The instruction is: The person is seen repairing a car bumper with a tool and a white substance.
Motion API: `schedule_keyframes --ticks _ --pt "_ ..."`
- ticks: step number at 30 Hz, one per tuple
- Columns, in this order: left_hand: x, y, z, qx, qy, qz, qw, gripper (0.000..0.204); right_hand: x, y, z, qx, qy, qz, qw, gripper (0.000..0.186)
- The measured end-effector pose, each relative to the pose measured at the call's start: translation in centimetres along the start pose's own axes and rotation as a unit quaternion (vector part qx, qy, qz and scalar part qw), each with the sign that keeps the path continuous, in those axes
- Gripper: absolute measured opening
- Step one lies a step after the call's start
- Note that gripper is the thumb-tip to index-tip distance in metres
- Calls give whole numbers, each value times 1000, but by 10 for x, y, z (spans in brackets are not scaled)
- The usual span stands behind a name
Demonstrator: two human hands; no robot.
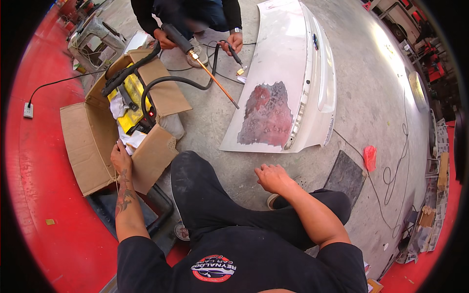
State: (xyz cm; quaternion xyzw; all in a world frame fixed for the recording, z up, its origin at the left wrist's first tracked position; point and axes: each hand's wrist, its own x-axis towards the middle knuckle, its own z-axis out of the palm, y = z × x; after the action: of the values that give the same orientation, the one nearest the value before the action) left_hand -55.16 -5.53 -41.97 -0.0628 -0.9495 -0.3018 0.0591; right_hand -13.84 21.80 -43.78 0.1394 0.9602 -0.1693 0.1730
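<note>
At the cardboard box (83,151), left fingers (118,148) touch it — grip unclear — while right fingers (260,172) curl closed.

Cardboard box (88,149): brown, open at the top, flaps splayed outward, sitting near the left edge of the concrete floor (202,139), about where the red begins. Yellow item (128,118) and crumpled white paper (117,105) inside, spread toward the right-hand rim. Car panel (281,61): white, long, lying on the concrete to the right of the box, well apart. Rough stripped patch (267,115) at its near end, mottled grey and dark red, ragged outline; remaining surface mostly white, slightly dusty.
</note>
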Motion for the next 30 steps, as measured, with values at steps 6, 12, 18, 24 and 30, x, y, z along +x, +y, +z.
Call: schedule_keyframes --ticks 6,12,18,24,30 --pt "0 -1 0 4 -1 2 1000 49 0 1 4 -6 9 -5 1000 23" --pt "1 -2 2 4 10 10 1000 49 0 2 6 -11 23 -7 1000 21" --pt "1 -2 2 1 7 8 1000 50 0 2 5 -12 14 -4 1000 20" --pt "1 -1 1 0 5 13 1000 50 1 1 3 -8 4 0 1000 22" --pt "1 -2 1 -7 2 15 1000 50 2 -1 -2 -3 -17 4 1000 23"
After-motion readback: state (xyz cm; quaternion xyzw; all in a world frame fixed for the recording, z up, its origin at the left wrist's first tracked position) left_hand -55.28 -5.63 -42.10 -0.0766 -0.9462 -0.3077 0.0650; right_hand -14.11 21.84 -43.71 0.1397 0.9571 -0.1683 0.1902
